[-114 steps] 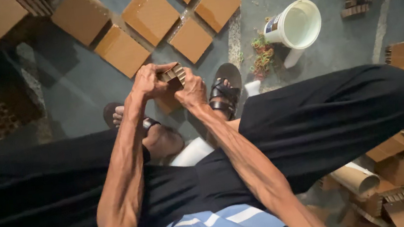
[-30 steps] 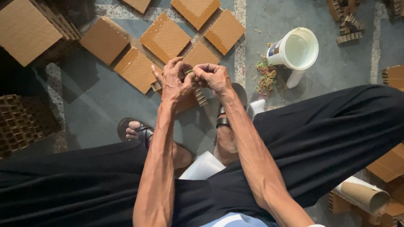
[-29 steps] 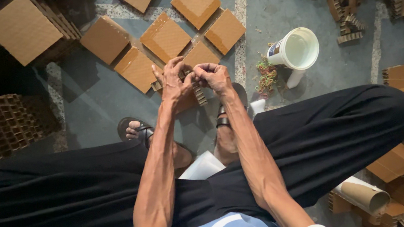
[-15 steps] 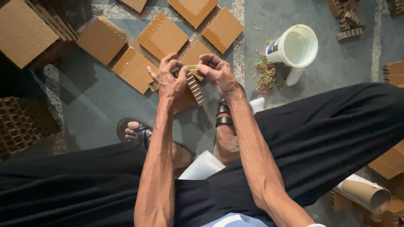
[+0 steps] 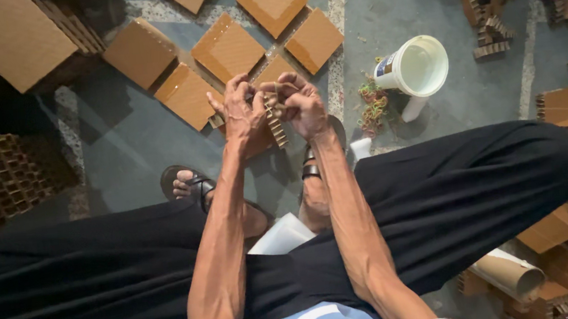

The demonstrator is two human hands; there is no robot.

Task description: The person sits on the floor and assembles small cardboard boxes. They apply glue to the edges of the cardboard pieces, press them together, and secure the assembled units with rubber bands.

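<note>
Compared with a second ago, the left hand (image 5: 243, 115) and right hand (image 5: 303, 105) sit slightly apart, and the cardboard strip (image 5: 275, 120) now hangs unfolded between them instead of bunched inside the fingers.

I see tan-brown cardboard squares (image 5: 227, 47) on a grey-blue floor (image 5: 130, 143) crossed by a pale speckled stripe. The strip (image 5: 275, 120) between my hands is brown with a ridged, wavy edge. My trousers (image 5: 467, 190) are black, my sandals (image 5: 197, 185) black-strapped. The bucket (image 5: 417, 67) is white, beside a tangle of red, green and yellow bands (image 5: 374, 102).
</note>
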